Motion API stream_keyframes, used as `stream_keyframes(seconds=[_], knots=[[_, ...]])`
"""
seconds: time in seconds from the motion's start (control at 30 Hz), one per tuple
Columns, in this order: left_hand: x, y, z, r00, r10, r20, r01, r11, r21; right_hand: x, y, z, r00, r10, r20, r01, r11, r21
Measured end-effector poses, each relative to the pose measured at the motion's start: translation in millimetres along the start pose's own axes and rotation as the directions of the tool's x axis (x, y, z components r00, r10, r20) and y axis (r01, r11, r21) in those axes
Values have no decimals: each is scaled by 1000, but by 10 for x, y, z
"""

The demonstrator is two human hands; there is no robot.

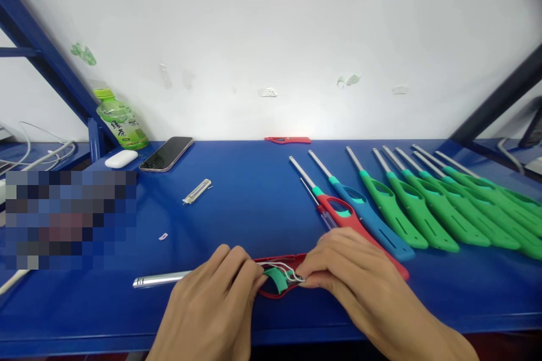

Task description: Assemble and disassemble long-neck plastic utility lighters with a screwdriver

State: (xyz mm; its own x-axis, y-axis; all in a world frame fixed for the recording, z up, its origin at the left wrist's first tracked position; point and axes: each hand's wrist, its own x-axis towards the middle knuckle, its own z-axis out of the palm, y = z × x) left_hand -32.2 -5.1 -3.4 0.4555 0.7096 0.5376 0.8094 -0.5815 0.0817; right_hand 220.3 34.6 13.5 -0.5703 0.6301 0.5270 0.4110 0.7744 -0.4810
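Observation:
An opened red gas lighter (271,295) lies between my two hands near the front of the blue table, its metal tube (161,278) pointing left. My left hand (212,299) is closed around the tube end of the housing, thumb and fingers beside the green trigger (277,280). White wires (283,264) curl over the trigger toward the right. My right hand (355,276) pinches at the handle end, where the wires meet its fingertips; what lies under those fingers is hidden. Just behind the right hand rests an assembled red lighter (334,205), with a thin rod (310,190) beside it.
A blue lighter (372,220) and several green lighters (423,208) lie to the right. A red shell piece (292,140) sits by the wall. On the left are a clear small part (197,191), a phone (167,153), a white case (121,158) and a green bottle (121,121).

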Motion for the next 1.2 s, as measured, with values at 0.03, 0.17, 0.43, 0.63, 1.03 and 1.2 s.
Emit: stream_keyframes(seconds=[0.03,0.17,0.43,0.63,1.03,1.2], knots=[[1,-1,0,1000,0,0,0,1000,2,-6,1,-1,1000,2,6,-2,1000,2],[-1,-7,-6,1000,-2,6,2,1000,-11,-50,17,2,1000,24,20,-25,1000,17],[-16,-32,-5,999,-28,-28,27,999,-46,-68,56,33,998,24,56,-24,1000,13],[-37,-49,0,998,-33,-57,30,998,-50,-83,35,38,999,-34,33,36,998,-51],[-67,-90,-2,1000,-13,-28,14,999,42,-69,26,40,998,-68,6,68,991,-111],[-86,-107,33,999,-35,-31,35,999,14,-44,22,-5,996,-79,29,82,987,-140]])
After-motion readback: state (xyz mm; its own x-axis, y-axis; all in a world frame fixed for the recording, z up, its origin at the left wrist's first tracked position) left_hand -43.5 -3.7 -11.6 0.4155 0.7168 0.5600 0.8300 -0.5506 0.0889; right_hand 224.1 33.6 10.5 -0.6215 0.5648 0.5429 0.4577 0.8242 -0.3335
